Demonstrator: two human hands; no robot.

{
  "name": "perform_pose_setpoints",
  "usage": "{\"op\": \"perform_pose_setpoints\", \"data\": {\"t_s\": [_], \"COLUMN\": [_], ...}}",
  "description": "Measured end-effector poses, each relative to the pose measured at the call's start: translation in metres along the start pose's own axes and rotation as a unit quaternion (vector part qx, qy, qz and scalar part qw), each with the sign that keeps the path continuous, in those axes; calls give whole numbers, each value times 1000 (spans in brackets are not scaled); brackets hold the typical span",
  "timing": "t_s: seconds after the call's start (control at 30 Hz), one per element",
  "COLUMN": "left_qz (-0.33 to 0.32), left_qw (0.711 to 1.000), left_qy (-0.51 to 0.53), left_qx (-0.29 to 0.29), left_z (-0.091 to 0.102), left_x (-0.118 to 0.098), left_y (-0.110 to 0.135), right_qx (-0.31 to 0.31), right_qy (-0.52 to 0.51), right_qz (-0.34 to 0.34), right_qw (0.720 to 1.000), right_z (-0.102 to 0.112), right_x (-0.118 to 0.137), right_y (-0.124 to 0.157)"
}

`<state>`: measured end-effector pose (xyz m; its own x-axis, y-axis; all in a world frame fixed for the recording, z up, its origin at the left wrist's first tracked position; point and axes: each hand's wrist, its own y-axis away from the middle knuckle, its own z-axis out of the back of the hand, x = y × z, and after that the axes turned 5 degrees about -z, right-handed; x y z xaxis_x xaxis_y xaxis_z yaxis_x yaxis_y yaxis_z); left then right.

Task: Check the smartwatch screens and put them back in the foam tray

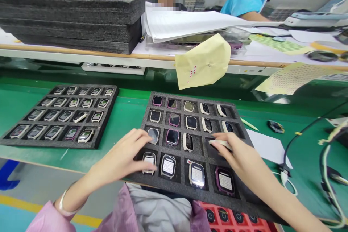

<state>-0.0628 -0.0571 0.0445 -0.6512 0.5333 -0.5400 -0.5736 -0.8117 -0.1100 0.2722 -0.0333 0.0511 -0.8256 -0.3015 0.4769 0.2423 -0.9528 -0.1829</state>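
Observation:
In front of me a black foam tray (174, 181) holds rows of strapless smartwatch cases in square pockets. Some have pale frames, others purple. My right hand (233, 148) pinches a pale smartwatch case (224, 145) between thumb and fingers, over a pocket toward the tray's right side; the fingers cover part of it. Over the tray's left edge, my left hand (122, 157) is open with thumb and fingers apart. Its fingertips are by a pale watch case (153, 136), and its slightly blurred thumb crosses a lit watch case (149, 159). Nearby front-row cases, including a purple one (225, 180), have lit screens.
A second foam tray (97, 138) of watch cases lies left on the green bench. Black foam sheets (67, 21) are stacked on the shelf. Below my tray is a red tray (228, 213) with round parts. Cables (288, 145) lie right. Two people are beyond the shelf.

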Motion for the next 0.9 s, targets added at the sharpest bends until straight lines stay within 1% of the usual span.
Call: {"op": "perform_pose_setpoints", "data": {"t_s": [0.07,0.1,0.17,0.2,0.23,0.3,0.37,0.4,0.43,0.5,0.53,0.57,0.6,0.67,0.7,0.73,0.77,0.8,0.83,0.87,0.9], "left_qz": [30,49,73,86,98,114,114,107,98,82,76,77,82,100,109,118,126,130,136,142,147], "left_qw": [995,987,973,967,966,975,990,994,993,978,959,932,895,811,774,744,722,708,700,701,708], "left_qy": [-94,-147,-218,-238,-240,-191,-78,-13,50,176,248,328,411,554,605,642,668,684,692,693,685], "left_qx": [-29,-33,-12,-7,-4,-15,-22,-25,-33,-80,-110,-137,-155,-160,-152,-144,-133,-121,-108,-97,-87], "left_z": [-6,-11,-20,-24,-26,-27,-22,-19,-16,-11,-8,-6,-4,0,2,3,3,2,1,-1,-4], "left_x": [1,1,-1,-2,-2,1,8,11,14,15,14,10,6,-5,-11,-16,-21,-25,-28,-30,-31], "left_y": [-14,-21,-34,-39,-43,-47,-48,-47,-47,-48,-50,-53,-57,-68,-74,-80,-86,-90,-94,-97,-99], "right_qx": [-21,-27,-31,-18,7,75,130,143,145,140,136,130,124,109,101,97,98,104,114,124,133], "right_qy": [-80,-122,-206,-252,-299,-391,-458,-478,-491,-501,-504,-508,-514,-542,-562,-584,-603,-618,-629,-636,-641], "right_qz": [-57,-84,-139,-164,-186,-213,-216,-210,-202,-183,-175,-168,-163,-152,-146,-139,-135,-134,-136,-140,-145], "right_qw": [995,989,968,954,936,892,852,841,835,834,835,835,833,819,808,794,780,768,757,748,742], "right_z": [8,12,19,21,21,20,16,15,14,13,12,12,12,9,7,5,2,0,-2,-4,-6], "right_x": [6,10,18,22,26,32,35,35,35,34,34,34,34,37,39,41,42,42,41,40,38], "right_y": [-1,-2,-7,-10,-12,-16,-19,-20,-21,-25,-28,-31,-35,-41,-43,-44,-44,-43,-42,-40,-38]}}
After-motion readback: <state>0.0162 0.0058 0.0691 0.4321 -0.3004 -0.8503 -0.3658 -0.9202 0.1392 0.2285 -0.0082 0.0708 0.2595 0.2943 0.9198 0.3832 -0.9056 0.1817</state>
